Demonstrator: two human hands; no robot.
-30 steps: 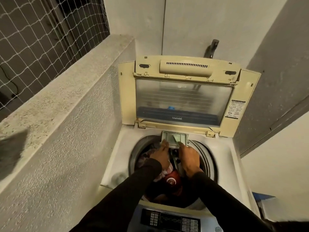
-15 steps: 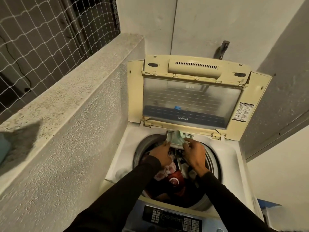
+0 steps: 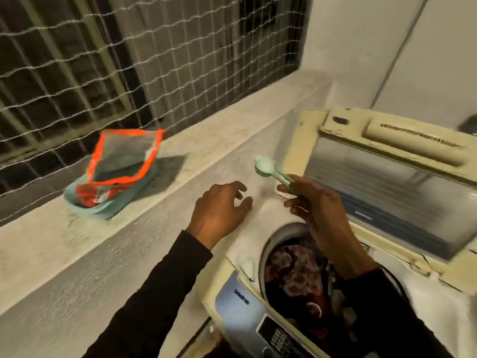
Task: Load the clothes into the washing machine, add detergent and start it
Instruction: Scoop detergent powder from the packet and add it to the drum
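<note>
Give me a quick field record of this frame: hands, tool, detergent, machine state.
left hand: empty, fingers spread, over the washer's left corner
right hand: holds green scoop by the handle, bowl pointing toward the ledge
detergent pouch: open, on the ledge, apart from both hands
washer lid: raised
drum: clothes inside
control panel: untouched

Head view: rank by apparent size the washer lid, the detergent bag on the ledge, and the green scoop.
1. Washer lid, propped open, largest.
2. Detergent bag, lying open on the ledge.
3. Green scoop, held in the right hand, clearly smallest.
</note>
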